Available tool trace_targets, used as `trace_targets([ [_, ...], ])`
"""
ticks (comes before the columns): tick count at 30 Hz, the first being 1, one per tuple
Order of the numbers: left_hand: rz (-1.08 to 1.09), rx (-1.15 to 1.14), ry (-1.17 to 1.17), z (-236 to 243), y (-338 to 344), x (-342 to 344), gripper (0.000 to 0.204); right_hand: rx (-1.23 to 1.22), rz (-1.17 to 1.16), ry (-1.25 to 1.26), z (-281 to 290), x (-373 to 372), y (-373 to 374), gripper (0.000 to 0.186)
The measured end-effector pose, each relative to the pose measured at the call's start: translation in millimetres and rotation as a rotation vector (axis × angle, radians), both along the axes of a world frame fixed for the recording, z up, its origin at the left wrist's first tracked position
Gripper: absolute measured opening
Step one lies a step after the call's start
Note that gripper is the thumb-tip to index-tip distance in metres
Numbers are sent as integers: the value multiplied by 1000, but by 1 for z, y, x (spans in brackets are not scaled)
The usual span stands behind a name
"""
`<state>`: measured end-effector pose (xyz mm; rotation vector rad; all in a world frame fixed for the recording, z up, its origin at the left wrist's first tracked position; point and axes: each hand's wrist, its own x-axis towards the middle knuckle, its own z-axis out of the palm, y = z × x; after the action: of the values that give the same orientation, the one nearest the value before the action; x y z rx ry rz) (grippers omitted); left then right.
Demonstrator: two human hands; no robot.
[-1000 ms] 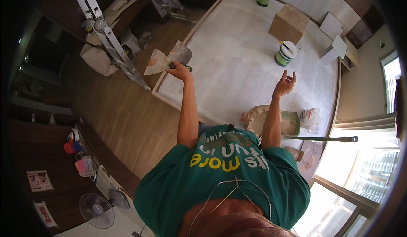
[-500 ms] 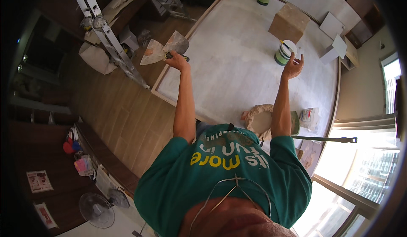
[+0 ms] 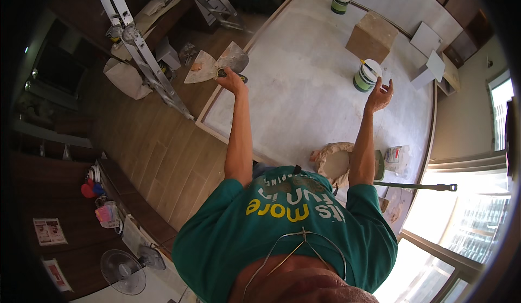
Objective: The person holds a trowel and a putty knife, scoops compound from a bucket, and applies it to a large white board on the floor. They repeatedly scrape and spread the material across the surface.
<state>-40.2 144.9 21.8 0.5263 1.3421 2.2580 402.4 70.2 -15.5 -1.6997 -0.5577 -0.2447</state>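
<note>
Two putty knives (image 3: 199,68) with broad, smeared blades fan out from my left hand (image 3: 234,81), whose fingers wrap round their dark handles. They are over the left edge of the large pale board (image 3: 293,69). My right hand (image 3: 379,97) is raised over the board's right part with its fingers apart and nothing visible in them. Just beyond it stands a white-and-green tub (image 3: 362,80) with a yellow-handled tool (image 3: 371,68) lying across its top. A round container lined with crumpled brown paper (image 3: 332,162) sits near my body, partly covered by my right forearm.
A cardboard box (image 3: 371,36) and a second green-and-white tub (image 3: 340,2) stand farther back on the board. On the left, an aluminium ladder (image 3: 145,56) rises from the wood-look floor (image 3: 157,145). A fan (image 3: 124,271) is at lower left, and a plastic bag (image 3: 397,157) lies at right.
The whole view has shifted slightly, so the board and tubs appear a little lower. My left hand still grips the putty knives; my right hand stays raised beside the tub, fingers apart.
</note>
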Motion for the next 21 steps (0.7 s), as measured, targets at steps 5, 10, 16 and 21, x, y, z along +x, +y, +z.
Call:
trace_targets([
  [5,-32,-66,-10,-25,-20,-4,55,-17,32,24,-19,-31,-31,53],
  [10,-16,-20,29,-32,-30,7,56,-57,37,90,-42,-39,-42,54],
  [16,-56,-62,22,-35,-10,6,57,-46,58,12,-31,-32,-16,54],
  [21,-37,-49,38,-23,0,15,55,50,120,24,-3,-40,8,54],
])
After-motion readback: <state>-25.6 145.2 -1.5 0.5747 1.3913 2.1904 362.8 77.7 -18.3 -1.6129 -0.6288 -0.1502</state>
